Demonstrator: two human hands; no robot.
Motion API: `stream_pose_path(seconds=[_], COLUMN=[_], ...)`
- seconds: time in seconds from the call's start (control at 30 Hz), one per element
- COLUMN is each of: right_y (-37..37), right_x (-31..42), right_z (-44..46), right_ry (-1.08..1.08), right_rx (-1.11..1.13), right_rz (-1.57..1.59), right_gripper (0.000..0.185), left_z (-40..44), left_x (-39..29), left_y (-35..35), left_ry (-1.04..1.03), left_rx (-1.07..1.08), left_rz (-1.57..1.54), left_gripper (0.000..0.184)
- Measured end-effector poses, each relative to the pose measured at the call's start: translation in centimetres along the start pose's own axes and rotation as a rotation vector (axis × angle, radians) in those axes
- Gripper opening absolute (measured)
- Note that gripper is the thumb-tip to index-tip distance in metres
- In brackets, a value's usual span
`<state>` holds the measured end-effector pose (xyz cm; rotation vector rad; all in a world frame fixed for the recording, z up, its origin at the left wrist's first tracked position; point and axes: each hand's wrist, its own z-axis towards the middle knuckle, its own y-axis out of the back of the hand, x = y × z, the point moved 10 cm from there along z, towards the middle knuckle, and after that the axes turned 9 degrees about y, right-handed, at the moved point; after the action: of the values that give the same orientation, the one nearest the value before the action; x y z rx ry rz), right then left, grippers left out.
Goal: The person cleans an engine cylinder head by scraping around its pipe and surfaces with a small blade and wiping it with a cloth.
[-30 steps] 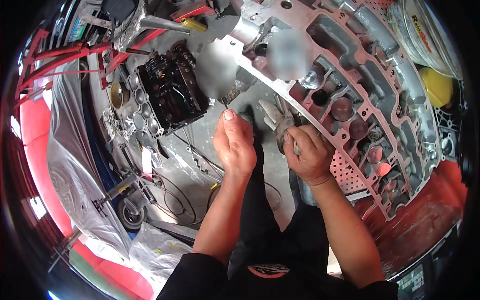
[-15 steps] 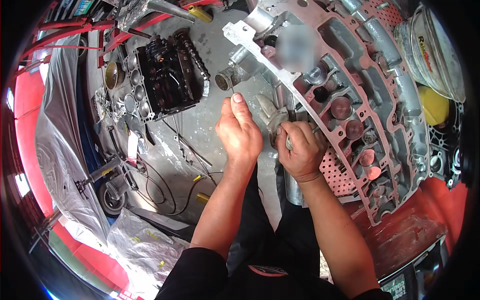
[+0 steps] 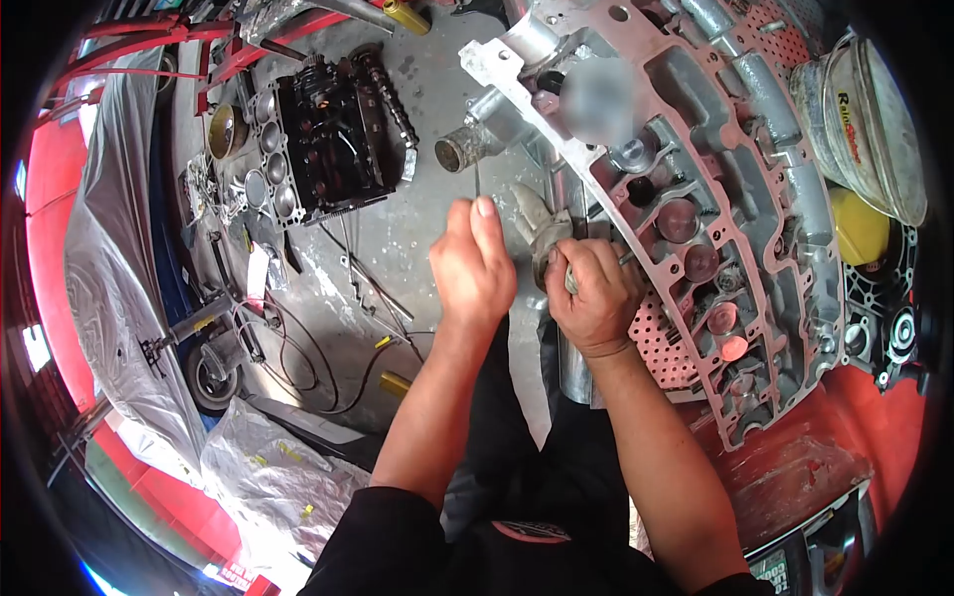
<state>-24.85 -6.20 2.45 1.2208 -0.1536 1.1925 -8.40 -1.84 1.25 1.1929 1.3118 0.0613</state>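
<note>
My left hand [image 3: 474, 263] is closed, thumb upward, around a thin dark rod [image 3: 477, 181] whose upper part sticks out above the thumb; the rest is hidden in the fist. My right hand [image 3: 596, 296] is closed beside it, pinching a crumpled grey cloth [image 3: 542, 228] that pokes out past the fingertips. A short thin piece shows at the far side of the right hand, too small to name. Just right of the right hand lies a large metal cylinder head [image 3: 686, 164] with pinkish edges and round bores. A stubby pipe outlet [image 3: 459, 151] juts from its left end.
A red perforated panel [image 3: 664, 348] lies beneath the cylinder head. On the floor at the left stand a dark engine block [image 3: 333, 144] and a camshaft [image 3: 383, 94]. Hoses [image 3: 308, 372] and plastic sheeting [image 3: 129, 288] lie farther left. A round labelled container [image 3: 865, 129] is at the right.
The left hand has shifted slightly down in view, with the rod still in it. The right hand stays nearly in place on the cloth. The view has moved a little.
</note>
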Motion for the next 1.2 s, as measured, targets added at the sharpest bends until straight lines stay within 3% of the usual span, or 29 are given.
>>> stream_pose_path(seconds=[0.4,0.6,0.77,1.2], right_y=[-0.2,-0.1,-0.3,-0.2], right_x=[-0.3,-0.2,-0.3,-0.2], right_z=[0.1,0.1,-0.1,0.0], right_ry=[0.006,0.002,-0.010,0.011], right_rx=[-0.008,0.009,0.022,-0.007], right_rz=[-0.013,-0.015,-0.035,-0.030], right_gripper=[0.012,0.011,0.010,0.011], left_z=[0.5,0.5,1.8,2.1], left_x=[0.9,2.3,-0.7,0.2], left_y=[0.1,0.1,0.6,1.0], left_ry=[0.082,-0.046,-0.226,-0.293], left_rx=[-0.114,-0.055,-0.054,-0.005], left_rz=[-0.052,0.079,0.126,0.197], left_gripper=[0.039,0.035,0.032,0.031])
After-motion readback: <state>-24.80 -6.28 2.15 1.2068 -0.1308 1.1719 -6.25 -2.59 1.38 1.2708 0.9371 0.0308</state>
